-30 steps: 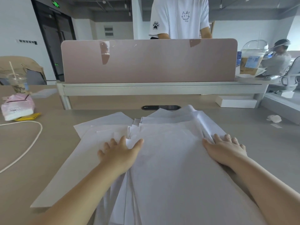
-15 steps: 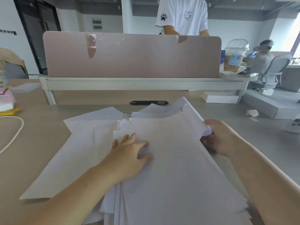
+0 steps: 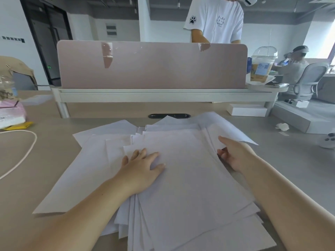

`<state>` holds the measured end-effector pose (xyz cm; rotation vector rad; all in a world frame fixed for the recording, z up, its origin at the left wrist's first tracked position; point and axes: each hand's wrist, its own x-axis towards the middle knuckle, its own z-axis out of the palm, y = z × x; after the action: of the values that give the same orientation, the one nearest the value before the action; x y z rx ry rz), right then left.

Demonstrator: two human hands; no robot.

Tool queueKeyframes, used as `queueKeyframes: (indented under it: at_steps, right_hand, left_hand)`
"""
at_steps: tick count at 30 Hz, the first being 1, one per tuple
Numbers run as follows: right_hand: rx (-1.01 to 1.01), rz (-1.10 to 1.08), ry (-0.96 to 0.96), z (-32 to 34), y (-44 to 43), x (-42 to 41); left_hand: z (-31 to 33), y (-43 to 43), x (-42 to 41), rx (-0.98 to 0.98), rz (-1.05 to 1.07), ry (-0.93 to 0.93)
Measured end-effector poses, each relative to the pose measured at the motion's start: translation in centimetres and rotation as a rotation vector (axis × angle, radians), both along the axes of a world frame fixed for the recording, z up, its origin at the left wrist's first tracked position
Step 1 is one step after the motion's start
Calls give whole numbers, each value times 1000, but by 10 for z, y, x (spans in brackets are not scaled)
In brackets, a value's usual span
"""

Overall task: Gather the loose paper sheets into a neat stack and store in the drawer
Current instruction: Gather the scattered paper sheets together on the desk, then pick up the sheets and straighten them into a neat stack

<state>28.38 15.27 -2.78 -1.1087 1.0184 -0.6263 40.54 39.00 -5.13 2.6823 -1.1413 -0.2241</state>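
Note:
Several loose white paper sheets (image 3: 188,180) lie fanned and overlapping on the beige desk (image 3: 41,178) in front of me. My left hand (image 3: 141,169) lies flat on the pile near its middle, fingers spread. My right hand (image 3: 235,154) is at the pile's right edge, thumb above and fingers curled under the sheets there, and the far-right sheets (image 3: 226,127) are lifted off the desk. No drawer is in view.
A pink divider panel (image 3: 152,66) closes the desk's far side, with a person in a white T-shirt behind it. A white cable (image 3: 27,153) and a pink pack (image 3: 10,115) lie at left. At right are a white box (image 3: 247,109), a crumpled tissue (image 3: 282,126) and an iced drink cup (image 3: 262,65).
My right hand went from lying flat on the pile's right edge to curling under it and lifting the right-hand sheets. My left hand shifted slightly right on the pile.

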Motion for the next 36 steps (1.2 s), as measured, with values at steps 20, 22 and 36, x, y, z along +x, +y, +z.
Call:
queueKeyframes:
  at_steps: [20,22,36]
  right_hand:
    - [-927,814,510,31,81,-7]
    - [-995,657,744,16,64,-2]
    - [-724,607,507,-2,53,1]
  left_hand:
    - [5,37,39,106,692,118]
    - [7,33,37,116,687,116]
    - [3,38,33,57,560,103]
